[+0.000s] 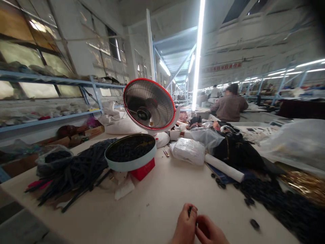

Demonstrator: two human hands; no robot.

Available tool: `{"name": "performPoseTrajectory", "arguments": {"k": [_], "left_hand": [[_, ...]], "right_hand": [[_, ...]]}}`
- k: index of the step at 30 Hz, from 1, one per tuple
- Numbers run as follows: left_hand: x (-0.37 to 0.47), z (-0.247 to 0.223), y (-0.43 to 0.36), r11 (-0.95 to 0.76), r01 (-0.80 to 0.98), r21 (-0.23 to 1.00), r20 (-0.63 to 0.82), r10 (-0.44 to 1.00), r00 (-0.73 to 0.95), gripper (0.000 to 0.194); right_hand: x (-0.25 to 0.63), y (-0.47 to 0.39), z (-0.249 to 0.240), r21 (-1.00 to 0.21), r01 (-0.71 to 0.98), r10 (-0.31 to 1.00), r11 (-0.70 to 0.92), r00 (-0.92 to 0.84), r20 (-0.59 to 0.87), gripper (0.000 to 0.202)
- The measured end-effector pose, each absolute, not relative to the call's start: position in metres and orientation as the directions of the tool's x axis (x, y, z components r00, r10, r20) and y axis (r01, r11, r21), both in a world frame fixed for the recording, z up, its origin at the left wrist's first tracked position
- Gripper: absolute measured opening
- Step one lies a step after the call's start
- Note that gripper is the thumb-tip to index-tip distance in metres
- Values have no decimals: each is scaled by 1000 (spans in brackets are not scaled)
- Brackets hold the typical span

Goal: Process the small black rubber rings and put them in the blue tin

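Near the table's front edge, my left hand (185,222) is closed around a small black piece (189,210), whose dark end shows between thumb and fingers. My right hand (209,230) touches it from the right, its fingers curled against the same spot; a bit of black shows between the two hands. What the right fingers hold is mostly hidden. To the right of my hands lies a loose black piece (254,224), beside a large pile of small black pieces (286,206).
A round tin (130,165) of black pieces rests on a red box (143,170), left of centre. Behind it stands a red-rimmed fan heater (149,105). Black strips (81,169) lie at left, a white roll (224,167) at right. A person (228,105) sits further back.
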State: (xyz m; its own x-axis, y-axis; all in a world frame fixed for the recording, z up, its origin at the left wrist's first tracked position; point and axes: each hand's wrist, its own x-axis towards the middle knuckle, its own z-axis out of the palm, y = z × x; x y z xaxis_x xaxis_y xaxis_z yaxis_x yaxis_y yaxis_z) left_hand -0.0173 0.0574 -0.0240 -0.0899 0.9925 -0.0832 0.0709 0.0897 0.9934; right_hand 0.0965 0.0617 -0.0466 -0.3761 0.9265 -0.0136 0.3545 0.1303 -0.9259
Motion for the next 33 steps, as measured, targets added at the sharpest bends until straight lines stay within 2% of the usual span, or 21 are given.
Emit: {"name": "performPoseTrajectory", "arguments": {"k": [3,7,11,16,20,23,27,30,33], "left_hand": [[-11,-14,48,84,21,996,-82,995,-62,34],[-4,-16,45,164,-54,985,-165,986,-24,33],[-7,-20,45,283,-127,951,-289,957,-30,34],[-18,-16,43,356,-162,921,-356,934,30,37],[-17,-13,41,268,-57,962,-264,962,71,35],[-16,-11,39,128,140,982,-139,988,70,24],[-19,-8,35,-58,378,924,9,992,129,17],[-21,-7,34,-79,419,904,33,993,117,22],[-22,-5,33,-29,355,934,-26,989,149,25]], "right_hand": [[102,52,-40,-967,250,951,59,-309,-22,27],[100,51,-38,-975,168,958,-146,-222,-182,24],[107,51,-35,-974,101,960,-202,-178,-218,26],[115,49,-30,-960,-35,951,-279,-150,-271,29],[113,48,-34,-935,-117,936,-335,-156,-316,26],[112,48,-35,-917,-149,925,-371,-143,-351,21],[114,45,-29,-895,-190,914,-403,-128,-384,17],[117,41,-21,-897,-208,919,-390,-147,-366,26],[122,36,-14,-909,-179,912,-377,-245,-330,34]]}}
